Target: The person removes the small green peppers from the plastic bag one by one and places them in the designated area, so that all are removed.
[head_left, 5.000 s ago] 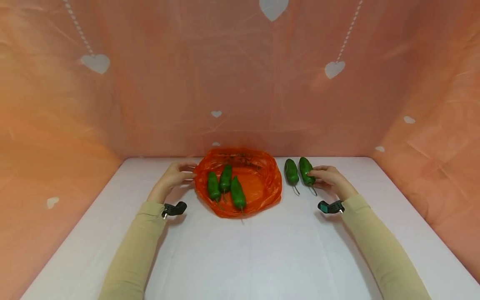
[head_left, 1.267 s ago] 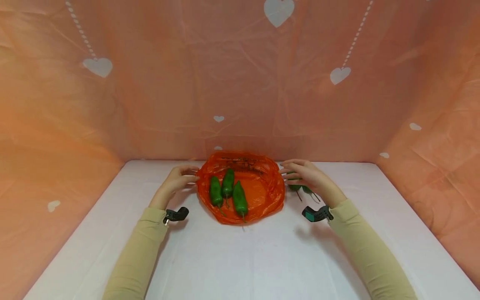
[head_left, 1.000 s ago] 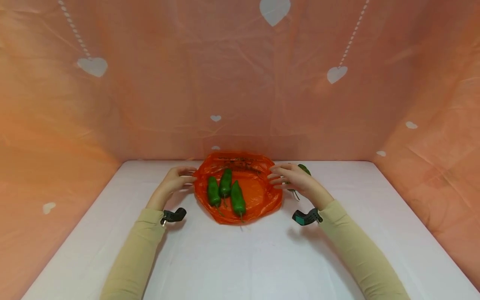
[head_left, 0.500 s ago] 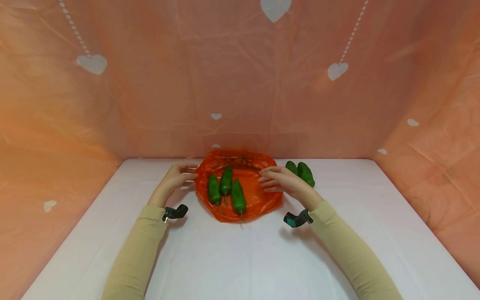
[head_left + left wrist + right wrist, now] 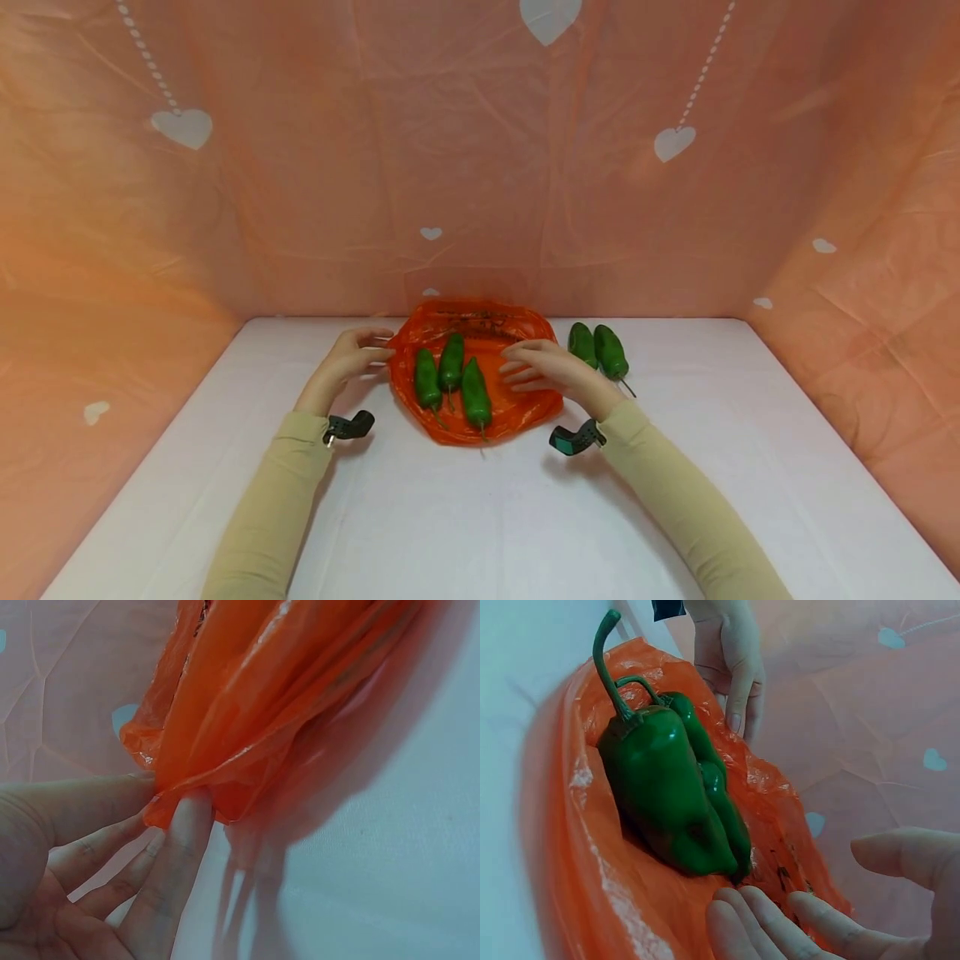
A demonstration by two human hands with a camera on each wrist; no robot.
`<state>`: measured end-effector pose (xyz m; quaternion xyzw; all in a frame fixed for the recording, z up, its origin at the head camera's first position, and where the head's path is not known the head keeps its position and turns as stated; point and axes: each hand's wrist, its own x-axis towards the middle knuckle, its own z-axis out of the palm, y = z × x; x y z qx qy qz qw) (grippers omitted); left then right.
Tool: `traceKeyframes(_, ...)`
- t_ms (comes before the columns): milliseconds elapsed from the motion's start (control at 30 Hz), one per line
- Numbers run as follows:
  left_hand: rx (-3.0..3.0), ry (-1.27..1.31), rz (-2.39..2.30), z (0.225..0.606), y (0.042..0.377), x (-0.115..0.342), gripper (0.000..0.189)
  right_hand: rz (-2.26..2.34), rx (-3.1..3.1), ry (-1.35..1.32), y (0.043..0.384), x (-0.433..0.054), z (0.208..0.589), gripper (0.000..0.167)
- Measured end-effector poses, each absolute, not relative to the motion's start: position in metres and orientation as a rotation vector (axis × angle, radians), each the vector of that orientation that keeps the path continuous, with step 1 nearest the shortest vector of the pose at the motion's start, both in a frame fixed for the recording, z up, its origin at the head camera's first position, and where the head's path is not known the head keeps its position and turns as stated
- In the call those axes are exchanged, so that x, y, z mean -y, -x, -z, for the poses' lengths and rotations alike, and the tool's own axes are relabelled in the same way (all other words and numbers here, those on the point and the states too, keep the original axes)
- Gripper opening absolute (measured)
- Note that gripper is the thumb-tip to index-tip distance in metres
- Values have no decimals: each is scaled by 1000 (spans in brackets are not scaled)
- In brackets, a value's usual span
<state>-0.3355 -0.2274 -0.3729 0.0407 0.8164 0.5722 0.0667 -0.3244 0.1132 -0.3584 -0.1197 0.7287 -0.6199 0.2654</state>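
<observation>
An orange-red plastic bag (image 5: 517,414) lies spread open on the table with three green peppers in it: a left one (image 5: 427,379), a middle one (image 5: 452,364) and a right one (image 5: 476,396). My left hand (image 5: 347,362) pinches the bag's left edge between thumb and finger, as the left wrist view shows at the gathered plastic (image 5: 225,750). Over the bag's right side hovers my right hand (image 5: 551,368), fingers spread and holding nothing. Its fingertips point towards the peppers (image 5: 660,795) in the right wrist view.
Two more green peppers, one (image 5: 582,343) partly behind the right hand and another (image 5: 612,352), lie on the white tabletop (image 5: 450,525) right of the bag. Orange cloth (image 5: 480,167) with white hearts hangs at the back and sides.
My right hand has left the outermost pepper and moved left over the bag. That pepper now lies closer to its neighbour. My left hand keeps its hold on the bag's edge.
</observation>
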Motion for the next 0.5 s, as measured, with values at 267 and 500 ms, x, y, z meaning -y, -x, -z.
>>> traceKeyframes(267,-2465,-143,-1717,374,336,226,45,1648,-1965,268,327,-105,365,51)
traceKeyframes(500,-2451,-155,-1732,374,336,226,44,1632,-1968,229,328,-101,366,52)
